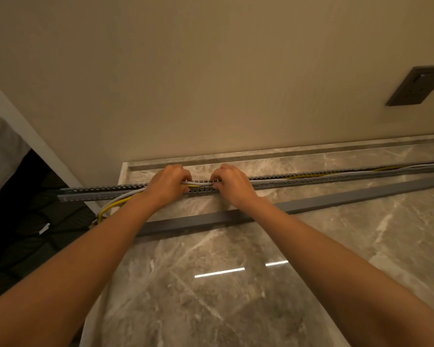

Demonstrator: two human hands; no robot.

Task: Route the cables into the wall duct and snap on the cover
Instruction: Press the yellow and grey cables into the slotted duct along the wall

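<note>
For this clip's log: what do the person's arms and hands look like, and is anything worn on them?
Both arms are bare along their whole visible length: no sleeves show. The left hand and the right hand have no gloves, and no watch or bracelet shows at either wrist. Rings cannot be ruled out, since the fingers are curled away from the camera.

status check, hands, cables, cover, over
Left hand and right hand pinching cables into slotted duct. Left end of cables still hanging out. Cover off, lying on counter. Nothing blocking.
</note>
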